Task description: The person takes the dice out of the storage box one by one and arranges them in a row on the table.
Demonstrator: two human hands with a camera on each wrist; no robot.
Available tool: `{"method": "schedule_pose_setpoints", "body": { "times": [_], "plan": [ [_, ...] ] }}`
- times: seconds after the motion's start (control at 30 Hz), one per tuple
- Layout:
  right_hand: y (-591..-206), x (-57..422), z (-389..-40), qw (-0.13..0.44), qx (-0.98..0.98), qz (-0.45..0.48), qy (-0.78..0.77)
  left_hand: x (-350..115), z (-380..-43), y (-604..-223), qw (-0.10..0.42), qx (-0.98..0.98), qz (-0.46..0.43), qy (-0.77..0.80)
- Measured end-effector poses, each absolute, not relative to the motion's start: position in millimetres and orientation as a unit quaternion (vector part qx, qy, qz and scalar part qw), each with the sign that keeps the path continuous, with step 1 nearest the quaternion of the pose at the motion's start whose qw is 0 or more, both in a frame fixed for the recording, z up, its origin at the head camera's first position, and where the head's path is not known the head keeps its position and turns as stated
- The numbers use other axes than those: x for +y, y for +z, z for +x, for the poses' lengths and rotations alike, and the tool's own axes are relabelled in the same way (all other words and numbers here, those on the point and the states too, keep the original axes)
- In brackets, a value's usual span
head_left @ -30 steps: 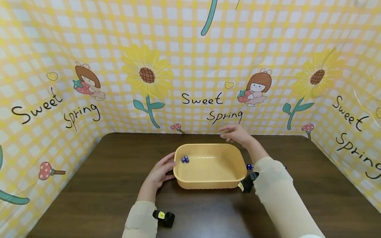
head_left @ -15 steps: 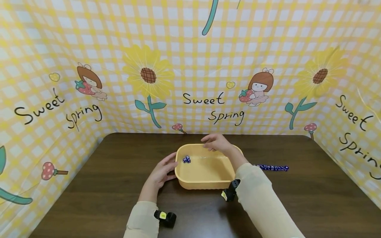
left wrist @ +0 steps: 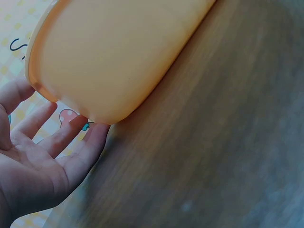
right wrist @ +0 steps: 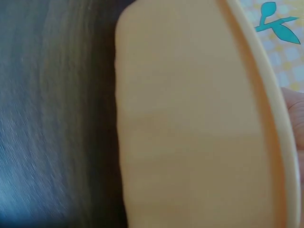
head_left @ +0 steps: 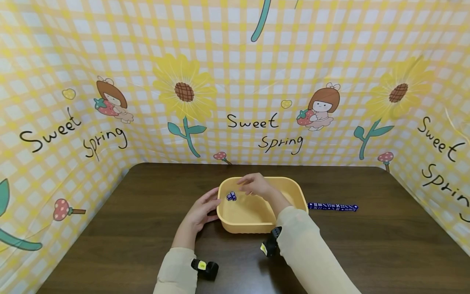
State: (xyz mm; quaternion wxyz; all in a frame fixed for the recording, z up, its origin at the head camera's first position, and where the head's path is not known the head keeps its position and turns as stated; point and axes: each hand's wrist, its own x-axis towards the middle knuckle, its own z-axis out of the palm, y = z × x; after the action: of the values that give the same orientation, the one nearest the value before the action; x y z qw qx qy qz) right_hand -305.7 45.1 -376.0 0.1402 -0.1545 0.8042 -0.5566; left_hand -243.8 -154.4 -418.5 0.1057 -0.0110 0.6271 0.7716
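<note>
A yellow plastic tub [head_left: 253,225] stands on the table, and a small cluster of dark blue dice [head_left: 231,196] with white pips lies at its left end. My left hand [head_left: 201,210] touches the tub's left side. In the left wrist view, the spread fingers [left wrist: 78,164] of that hand rest against the outer wall. Over the tub's inside is my right hand [head_left: 258,185], its fingers bent loosely just right of the dice, with nothing seen in them. The right wrist view shows mostly the tub's outer wall [right wrist: 190,118]; only a bit of the hand appears beyond the rim.
A straight row of blue dice [head_left: 333,207] lies on the dark wooden table [head_left: 382,245], extending right from the tub. A yellow checked cloth [head_left: 249,81] with printed flowers surrounds the table at the back and sides.
My right hand has moved left, from behind the tub's far right corner to above its inside near the dice. The row at right has come into view. My left hand stays at the tub.
</note>
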Motion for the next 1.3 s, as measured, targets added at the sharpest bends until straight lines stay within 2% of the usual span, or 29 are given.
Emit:
{"method": "schedule_pose_setpoints", "body": {
  "times": [0.4,1.1,1.2,1.3],
  "plan": [
    [-391,32,-306,0.177,0.816,-0.135,-0.533,-152,-243,-418,0.11,0.624,0.0,0.774],
    [-398,25,-306,0.174,0.844,-0.142,-0.487,-153,-243,-417,0.107,0.623,0.003,0.775],
    [-404,25,-311,0.169,0.849,-0.148,-0.477,-153,-243,-418,0.106,0.622,0.002,0.775],
    [-436,28,-338,0.162,0.842,-0.187,-0.479,-154,-243,-418,0.103,0.624,0.002,0.775]
  ]
}}
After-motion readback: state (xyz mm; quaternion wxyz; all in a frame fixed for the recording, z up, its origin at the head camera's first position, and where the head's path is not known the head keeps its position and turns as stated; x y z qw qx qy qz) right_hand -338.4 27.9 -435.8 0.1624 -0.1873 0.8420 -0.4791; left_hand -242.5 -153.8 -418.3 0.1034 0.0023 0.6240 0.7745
